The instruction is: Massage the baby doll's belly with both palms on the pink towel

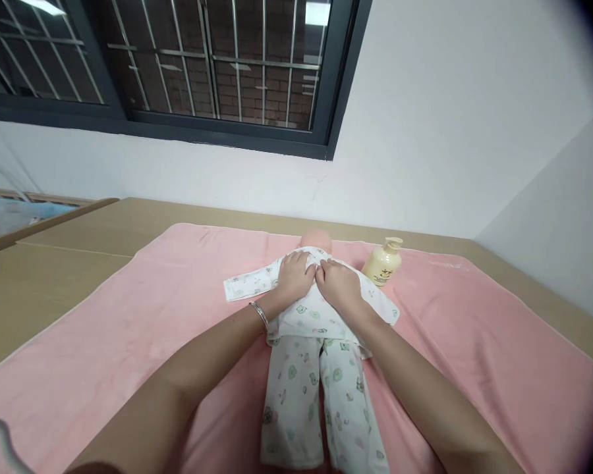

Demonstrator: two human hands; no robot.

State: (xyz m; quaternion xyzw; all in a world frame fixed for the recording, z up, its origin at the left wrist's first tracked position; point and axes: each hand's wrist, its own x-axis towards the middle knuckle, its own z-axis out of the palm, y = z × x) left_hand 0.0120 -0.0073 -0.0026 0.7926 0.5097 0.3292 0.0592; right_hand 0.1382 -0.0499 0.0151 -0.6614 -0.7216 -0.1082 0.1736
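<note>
A doll lies on its back, its pink rounded head (316,239) partly showing beyond the collar. It wears a white long-sleeved shirt (309,320) with a small green and grey print and matching trousers (295,401). My left hand (295,276) is on the left side of the chest, fingers bent onto the shirt and thumb toward the middle. My right hand (340,283) is closed at the shirt's front, its fingertips gathered on the cloth. Both thumbs nearly meet at the centre line; the cloth between the fingertips is mostly hidden. A bracelet circles my left wrist.
A pale yellow pump bottle (383,264) stands just right of the doll's sleeve. Underneath spreads a pink blanket (178,322) over a wooden surface (69,263). Behind rises a white wall (405,145) with a dark-framed barred window (227,131). A grey curved object (2,438) shows at lower left.
</note>
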